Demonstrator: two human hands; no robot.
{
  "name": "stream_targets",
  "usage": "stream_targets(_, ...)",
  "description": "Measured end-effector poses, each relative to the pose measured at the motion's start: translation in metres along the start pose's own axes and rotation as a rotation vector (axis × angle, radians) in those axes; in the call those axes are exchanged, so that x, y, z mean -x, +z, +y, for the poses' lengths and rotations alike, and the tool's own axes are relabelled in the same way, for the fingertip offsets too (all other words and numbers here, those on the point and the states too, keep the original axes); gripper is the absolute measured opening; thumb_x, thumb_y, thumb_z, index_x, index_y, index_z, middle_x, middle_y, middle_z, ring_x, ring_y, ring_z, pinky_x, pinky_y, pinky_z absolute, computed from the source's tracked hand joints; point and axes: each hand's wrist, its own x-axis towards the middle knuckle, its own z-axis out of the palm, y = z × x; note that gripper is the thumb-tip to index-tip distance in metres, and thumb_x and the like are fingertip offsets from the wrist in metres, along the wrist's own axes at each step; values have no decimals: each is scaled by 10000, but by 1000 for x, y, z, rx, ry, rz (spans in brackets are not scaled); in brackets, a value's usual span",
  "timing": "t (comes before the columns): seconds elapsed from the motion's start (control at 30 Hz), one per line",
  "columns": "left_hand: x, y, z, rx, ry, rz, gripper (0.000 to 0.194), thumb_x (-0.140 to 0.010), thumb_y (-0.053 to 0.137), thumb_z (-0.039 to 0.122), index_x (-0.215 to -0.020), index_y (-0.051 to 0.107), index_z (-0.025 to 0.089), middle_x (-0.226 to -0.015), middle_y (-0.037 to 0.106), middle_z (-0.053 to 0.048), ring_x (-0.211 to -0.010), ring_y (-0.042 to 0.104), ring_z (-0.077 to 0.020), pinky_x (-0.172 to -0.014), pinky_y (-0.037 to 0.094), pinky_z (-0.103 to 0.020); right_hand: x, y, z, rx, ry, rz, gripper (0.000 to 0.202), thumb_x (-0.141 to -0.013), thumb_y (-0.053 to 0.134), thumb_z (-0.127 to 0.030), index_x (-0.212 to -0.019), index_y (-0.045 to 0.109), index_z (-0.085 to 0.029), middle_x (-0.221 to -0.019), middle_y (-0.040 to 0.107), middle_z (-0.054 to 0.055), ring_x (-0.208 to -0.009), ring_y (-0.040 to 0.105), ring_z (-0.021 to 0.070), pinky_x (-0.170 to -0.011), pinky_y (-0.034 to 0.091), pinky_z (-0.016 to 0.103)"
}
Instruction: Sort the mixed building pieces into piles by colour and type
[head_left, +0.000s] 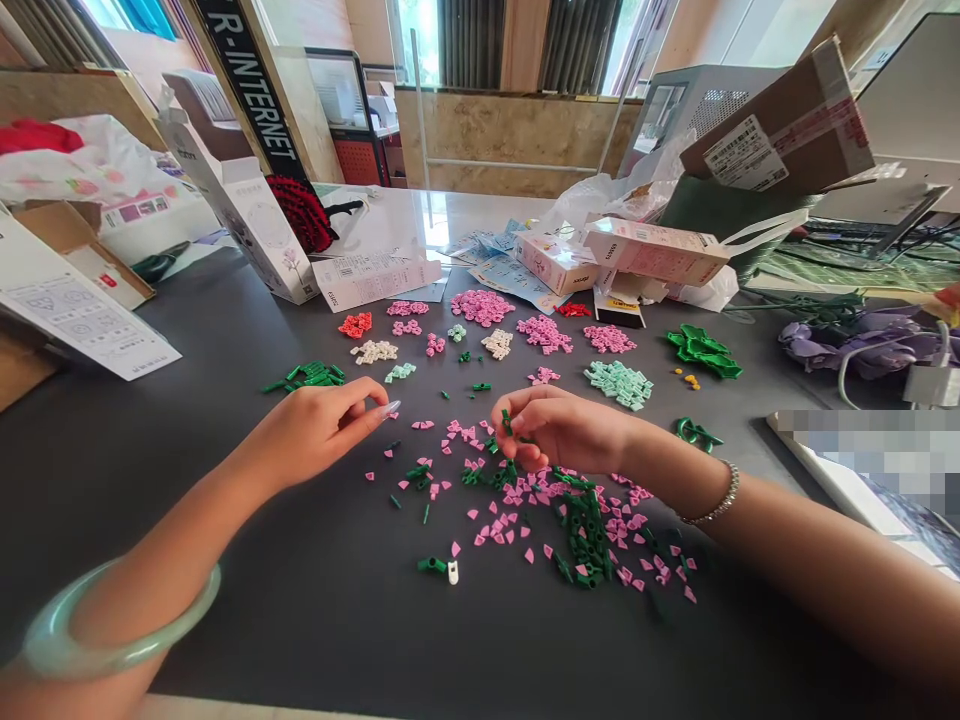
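My left hand (pixel 322 425) is closed in a pinch above the table, its thumb and forefinger together. A small pink piece shows just under the fingertips; whether they grip it I cannot tell. My right hand (pixel 566 428) has its fingers curled round a small green building-block piece (pixel 507 422). Below both hands, loose pink wedge-shaped pieces (pixel 495 530) lie scattered among dark green ones. A heap of dark green pieces (pixel 589 535) is below my right hand. Beside my left hand is a pile of green stick-like pieces (pixel 311 375).
Sorted piles stand farther back: pink pieces (pixel 482 307), mint pieces (pixel 619 384), cream pieces (pixel 373 351) and green leaf pieces (pixel 703 350). Small boxes (pixel 656 250) and a bag are at the back right. An upright white box (pixel 251 225) stands back left; purple flowers (pixel 885 335) lie at right.
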Motion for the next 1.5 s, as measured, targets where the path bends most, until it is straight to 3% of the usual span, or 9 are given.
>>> stream_targets(0.37, 2, 0, -4, -22, 9, -18, 359, -921, 375, 494, -906, 590, 207, -554, 525, 47, -480, 465, -106, -533, 375, -238, 0, -8, 0, -75, 47, -67, 80, -644, 564, -157, -721, 576, -135, -639, 620, 12, -484, 406, 36, -446, 254, 193)
stream_targets(0.53, 0, 0, -4, -17, 5, -12, 368, -918, 372, 501, -910, 593, 207, -549, 518, 46, -480, 466, -110, -529, 373, -240, 0, -9, -2, -33, 60, -42, 101, -667, 576, -238, -667, 509, -163, -610, 575, -10, -455, 340, 35, -423, 191, 208)
stream_targets(0.6, 0, 0, -3, -12, 3, -14, 373, -917, 370, 505, -908, 595, 206, -542, 517, 47, -470, 458, -109, -524, 373, -240, 1, -7, -3, 92, 37, 9, 171, -700, 572, -270, -606, 469, -171, -539, 496, -41, -429, 271, 31, -415, 164, 221)
stream_targets(0.7, 0, 0, -3, -14, -2, -18, 372, -913, 379, 506, -905, 600, 207, -552, 527, 45, -475, 462, -109, -529, 377, -240, 2, -2, -5, 519, -32, 117, 221, -723, 637, -291, -580, 530, -162, -495, 396, -67, -447, 257, 41, -435, 183, 244)
stream_targets(0.87, 0, 1, -4, -25, -5, -21, 374, -912, 380, 511, -890, 598, 209, -562, 541, 42, -496, 477, -112, -538, 378, -238, 3, 8, -3, 1209, -42, 212, 117, -732, 701, -274, -748, 720, -159, -492, 418, -61, -477, 333, 64, -476, 248, 256)
stream_targets(1.03, -1, 1, -4, -31, 18, -21, 375, -914, 374, 501, -850, 597, 206, -540, 536, 41, -488, 464, -114, -538, 376, -239, 1, 8, 9, 1435, -103, 188, 140, -785, 637, -185, -868, 750, -187, -743, 682, 19, -609, 540, 108, -570, 371, 262)
stream_targets(1.2, -2, 1, -3, -37, 20, -20, 365, -914, 382, 495, -839, 600, 212, -546, 552, 35, -502, 480, -120, -549, 384, -244, 1, 5, 16, 1613, -225, 81, 175, -812, 560, -172, -835, 733, -185, -755, 686, 42, -633, 544, 133, -550, 318, 275)
stream_targets(1.33, -1, -1, -1, -32, 20, -17, 360, -913, 384, 488, -830, 600, 212, -541, 543, 37, -500, 475, -118, -550, 382, -244, 5, 9, 8, 1507, -188, 86, 84, -771, 605, -193, -787, 682, -165, -655, 590, 7, -575, 459, 96, -526, 295, 256)
stream_targets(1.5, -1, -3, 2, -13, 28, -27, 380, -920, 376, 504, -830, 603, 213, -539, 532, 41, -491, 465, -115, -542, 376, -242, 9, 5, -7, 843, -210, 187, 130, -727, 630, -274, -710, 548, -174, -517, 383, -72, -473, 307, 57, -453, 239, 239)
